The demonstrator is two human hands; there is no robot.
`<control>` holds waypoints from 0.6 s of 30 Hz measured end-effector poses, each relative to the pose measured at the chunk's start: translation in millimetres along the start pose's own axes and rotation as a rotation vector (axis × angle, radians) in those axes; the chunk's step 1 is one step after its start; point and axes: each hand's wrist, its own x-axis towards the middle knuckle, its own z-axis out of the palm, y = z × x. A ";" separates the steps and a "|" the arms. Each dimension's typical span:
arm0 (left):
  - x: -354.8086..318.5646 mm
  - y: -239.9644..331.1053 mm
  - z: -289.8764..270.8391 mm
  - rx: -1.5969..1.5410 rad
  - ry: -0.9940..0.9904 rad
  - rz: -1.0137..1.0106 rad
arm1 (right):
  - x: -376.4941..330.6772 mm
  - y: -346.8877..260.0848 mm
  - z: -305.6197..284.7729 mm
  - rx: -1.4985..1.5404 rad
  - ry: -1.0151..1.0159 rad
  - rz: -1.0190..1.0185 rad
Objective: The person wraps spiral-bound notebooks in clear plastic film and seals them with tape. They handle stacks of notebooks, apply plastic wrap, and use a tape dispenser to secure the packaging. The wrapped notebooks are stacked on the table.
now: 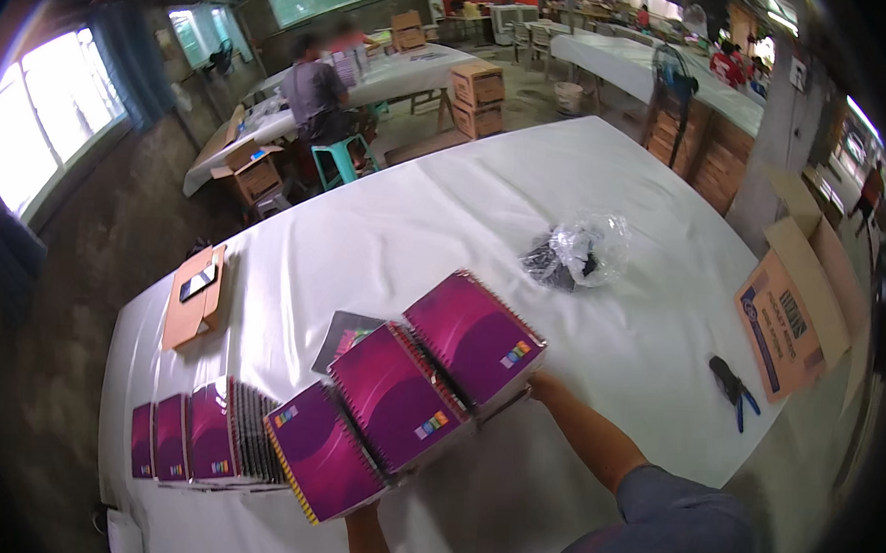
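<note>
- The white-covered table fills most of the frame, from the upper middle to the lower edge.
- A seated person is at another table, upper left, on a green stool.
- An open cardboard box stands at the right edge, flaps up.
- The purple spiral notebooks, three covers showing in a slanting row, are at the lower centre, between the two hands.
- More purple notebooks stand in a row at lower left, just beside them.
- A flat brown carton lies at the left.
- A clear plastic bag with dark contents sits right of upper centre.
- The right hand is at the notebooks' right end, the left hand at their lower edge; fingers are hidden, so I cannot tell how tightly either is closed.
- Dark-and-blue pliers, seemingly, lie at right.
- A phone rests on the carton.
</note>
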 end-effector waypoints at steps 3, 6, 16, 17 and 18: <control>-3.5 2.5 7.1 0.018 0.008 -0.018 | -2.2 8.5 -4.4 0.023 -0.017 0.025; -9.9 0.9 19.9 0.028 0.014 -0.031 | -9.3 12.8 -15.4 0.042 -0.025 0.039; -17.5 -56.3 128.7 -0.053 -0.092 -0.083 | -55.4 -40.1 -121.0 0.107 0.111 -0.031; -16.8 -63.3 142.8 -0.063 -0.107 -0.093 | -61.1 -49.6 -137.3 0.116 0.133 -0.044; -16.1 -69.8 157.5 -0.072 -0.122 -0.098 | -65.8 -58.2 -152.3 0.123 0.150 -0.055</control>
